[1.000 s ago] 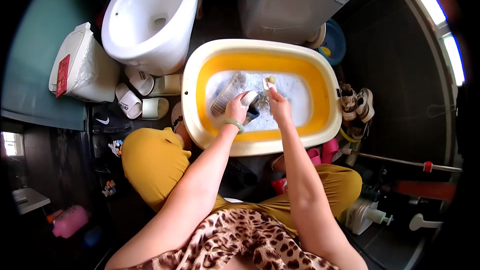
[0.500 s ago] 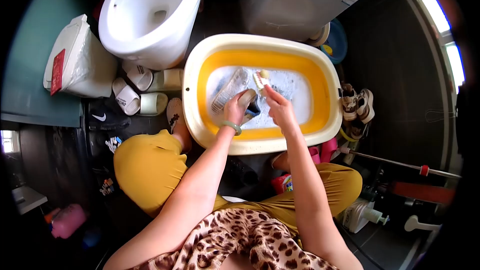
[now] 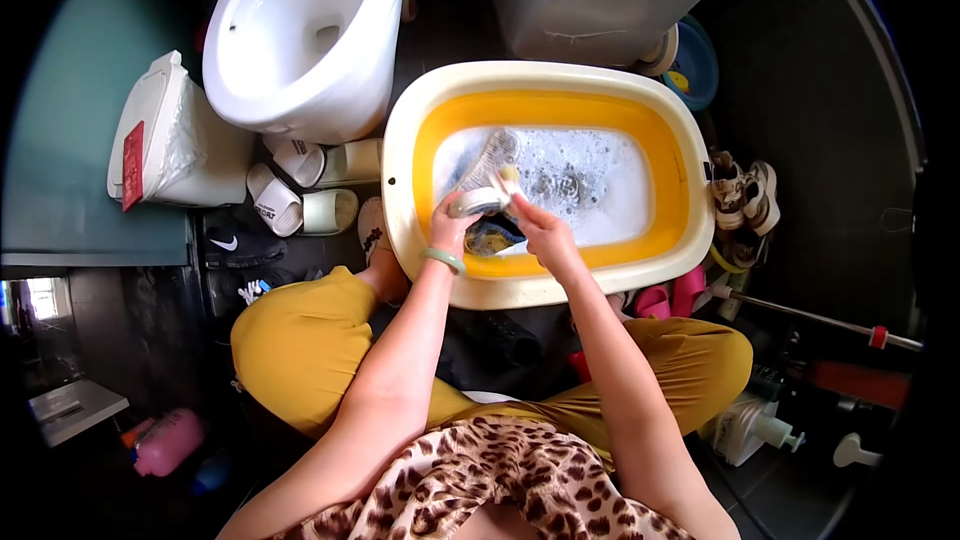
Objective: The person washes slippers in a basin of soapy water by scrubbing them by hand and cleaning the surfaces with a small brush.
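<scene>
My left hand (image 3: 450, 228), a green bangle at its wrist, grips a wet shoe (image 3: 480, 202) over the near left part of the tub (image 3: 402, 230). The shoe is tilted, its pale sole edge facing up and its dark blue opening toward me. My right hand (image 3: 543, 238) is closed around the handle of a scrubbing brush (image 3: 508, 176). The brush head meets the shoe's edge, though the exact contact is hard to make out. Behind them a second shoe (image 3: 499, 152) lies sole up in sudsy water (image 3: 600, 180).
A toilet (image 3: 300, 100) and a lidded bin (image 3: 215, 145) stand at the left, with white slippers (image 3: 275, 200) beside them. Behind the tub is a grey appliance (image 3: 570, 10). Sneakers (image 3: 760, 195) and a metal pole (image 3: 810, 317) are at the right.
The shoe in my left hand has been turned, and its sole edge now shows more to the right. My right hand has brought the brush down and left against it. The view has shifted slightly.
</scene>
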{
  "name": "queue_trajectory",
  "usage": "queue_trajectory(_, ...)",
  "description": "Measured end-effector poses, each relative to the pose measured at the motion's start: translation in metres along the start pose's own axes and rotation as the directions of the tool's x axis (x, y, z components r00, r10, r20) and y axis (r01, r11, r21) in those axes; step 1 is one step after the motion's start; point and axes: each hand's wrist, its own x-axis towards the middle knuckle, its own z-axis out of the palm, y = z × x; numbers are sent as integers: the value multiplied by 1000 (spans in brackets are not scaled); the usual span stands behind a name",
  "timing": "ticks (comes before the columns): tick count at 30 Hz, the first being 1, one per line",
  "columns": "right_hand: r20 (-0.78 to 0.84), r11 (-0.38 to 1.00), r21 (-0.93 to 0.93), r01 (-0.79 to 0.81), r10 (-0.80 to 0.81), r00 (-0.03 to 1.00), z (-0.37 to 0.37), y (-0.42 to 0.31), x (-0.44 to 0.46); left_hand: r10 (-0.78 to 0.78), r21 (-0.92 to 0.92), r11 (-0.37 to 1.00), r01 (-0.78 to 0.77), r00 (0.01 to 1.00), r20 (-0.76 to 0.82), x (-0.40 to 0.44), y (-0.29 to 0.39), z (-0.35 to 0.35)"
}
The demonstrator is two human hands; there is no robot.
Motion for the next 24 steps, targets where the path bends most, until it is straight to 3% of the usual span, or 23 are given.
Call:
queue_trajectory(1,-26,936,-348,62,-76,997,-6,48,30,-13,-28,1000,13,1000,-8,-1,1,-4)
queue_trajectory(4,-77,981,-107,-162,154,985,-22,48,31,-38,-131,991,37,999,-7,0,-1,-13)
queue_trajectory(5,-34,995,43,-85,87,996,-26,43,29,-31,-149,988,29,1000,-8,2,-5,-15)
queue_trajectory(6,-20,997,2,-77,77,997,-24,2,8,-27,-168,985,25,1000,-9,3,-5,-17)
queue_trajectory(8,59,988,153,-16,7,998,-13,-43,-20,-1,-187,982,3,1000,14,5,3,-13)
queue_trajectory(10,60,994,78,74,-79,995,9,-19,-8,-9,-206,978,10,1000,5,3,13,-2)
queue_trajectory(12,18,997,51,59,-60,998,5,35,23,11,-277,961,-18,1000,-29,5,9,-4)
queue_trajectory(13,-25,963,-246,106,-116,993,-10,84,55,-13,-317,948,-3,999,-50,4,11,-4)
queue_trajectory(14,-49,843,-521,130,-182,982,-22,112,70,-40,-353,936,19,998,-54,10,4,-10)
queue_trajectory(16,-88,997,-55,-52,47,995,-42,86,48,-106,-476,878,46,989,-100,15,-3,-9)
queue_trajectory(17,-139,997,-41,-60,54,989,-50,77,40,-140,-524,849,66,985,-104,12,-4,-6)
queue_trajectory(18,-146,991,132,-24,43,988,-58,72,34,-171,-566,820,87,980,-97,10,-4,-1)
queue_trajectory(24,-174,983,122,-138,158,972,-81,49,9,-361,-736,665,122,916,-174,17,-45,20)
